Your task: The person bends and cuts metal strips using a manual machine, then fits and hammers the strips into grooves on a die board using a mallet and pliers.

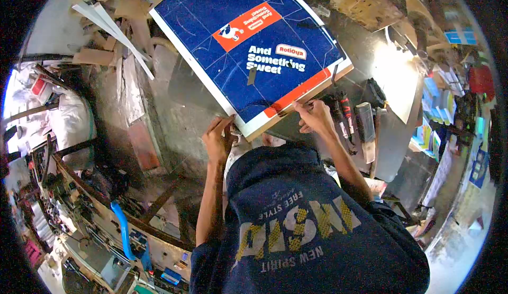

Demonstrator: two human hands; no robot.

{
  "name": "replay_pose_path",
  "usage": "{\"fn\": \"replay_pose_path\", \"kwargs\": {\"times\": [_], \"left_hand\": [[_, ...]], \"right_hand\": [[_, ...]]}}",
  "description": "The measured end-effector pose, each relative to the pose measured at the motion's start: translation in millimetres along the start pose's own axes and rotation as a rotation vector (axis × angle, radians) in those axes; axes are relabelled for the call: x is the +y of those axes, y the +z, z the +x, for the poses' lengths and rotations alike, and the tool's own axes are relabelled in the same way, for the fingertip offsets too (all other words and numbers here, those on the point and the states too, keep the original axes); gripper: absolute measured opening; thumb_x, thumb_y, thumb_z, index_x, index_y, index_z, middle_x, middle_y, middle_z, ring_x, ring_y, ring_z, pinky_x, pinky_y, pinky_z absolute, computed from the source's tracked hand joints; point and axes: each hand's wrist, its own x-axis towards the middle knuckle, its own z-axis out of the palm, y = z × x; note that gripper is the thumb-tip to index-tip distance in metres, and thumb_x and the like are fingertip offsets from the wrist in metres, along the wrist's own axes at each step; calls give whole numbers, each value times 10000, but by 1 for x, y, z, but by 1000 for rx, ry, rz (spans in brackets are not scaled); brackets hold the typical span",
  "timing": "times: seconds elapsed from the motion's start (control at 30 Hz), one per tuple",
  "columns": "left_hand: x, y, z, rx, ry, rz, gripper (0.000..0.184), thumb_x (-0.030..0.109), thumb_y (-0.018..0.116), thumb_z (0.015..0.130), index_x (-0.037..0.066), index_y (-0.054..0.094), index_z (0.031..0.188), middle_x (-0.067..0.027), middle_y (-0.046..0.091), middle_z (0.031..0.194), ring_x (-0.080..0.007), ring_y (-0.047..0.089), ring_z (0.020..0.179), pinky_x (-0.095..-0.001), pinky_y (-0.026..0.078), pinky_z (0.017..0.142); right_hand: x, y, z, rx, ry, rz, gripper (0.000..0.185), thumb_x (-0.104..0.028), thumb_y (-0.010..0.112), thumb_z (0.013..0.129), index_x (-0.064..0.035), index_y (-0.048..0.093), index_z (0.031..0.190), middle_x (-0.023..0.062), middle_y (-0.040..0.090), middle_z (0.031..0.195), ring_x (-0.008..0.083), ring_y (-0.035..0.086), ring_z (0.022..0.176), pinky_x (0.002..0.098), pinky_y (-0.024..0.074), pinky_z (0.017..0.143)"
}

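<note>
A large blue printed sheet (211,24) with white borders, an orange band and the words "And Something Sweet" lies on a brown board (259,131), whose edge shows along the near side. At the sheet's near left corner is my left hand (219,137), fingers bent, with the fingertips touching the edge. My right hand (316,117) is at the near edge beside the orange band, its thumb and forefinger closed on the border. A small dark strip (251,77) lies on the sheet below the lettering.
Right of my right hand lie red-and-black tools (346,115) and a flat wood-and-grey piece (365,130). White strips (114,32) and a long board (135,109) are on the left. A blue curved object (123,230) is at the lower left.
</note>
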Motion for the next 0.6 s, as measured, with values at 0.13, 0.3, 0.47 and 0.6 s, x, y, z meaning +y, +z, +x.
{"fn": "replay_pose_path", "kwargs": {"times": [0.13, 0.3, 0.47, 0.6], "left_hand": [[2, -1, 0, 32, 17, -12, 416, -125, 667, 690, 44, 735, 1064, -121, 677, 848, -267, 658, 732, -347, 527, 665], [9, -2, -4, 66, 8, 20, 367, -119, 656, 734, 42, 729, 1055, -127, 675, 854, -276, 650, 717, -359, 523, 665], [15, -14, -24, 265, 109, 144, 306, -104, 630, 778, 56, 725, 1021, -111, 669, 844, -286, 632, 707, -368, 504, 640], [29, -52, -56, 493, 249, 478, 306, -83, 647, 765, 74, 738, 1011, -63, 674, 848, -232, 661, 776, -348, 480, 635]], "right_hand": [[15, 8, 10, 125, -174, -94, 506, -454, 701, 885, 41, 680, 986, 140, 696, 668, 257, 703, 540, 366, 591, 570], [5, 4, 6, 89, -134, -30, 478, -434, 722, 877, 26, 663, 996, 171, 712, 763, 257, 713, 582, 378, 589, 593], [11, 21, 1, 10, -175, 242, 368, -327, 721, 904, 7, 623, 1026, 116, 693, 837, 190, 711, 678, 339, 576, 611], [11, 55, 5, -45, -461, 241, 324, -291, 721, 911, -10, 617, 1033, 89, 671, 872, 170, 690, 775, 305, 546, 709]]}}
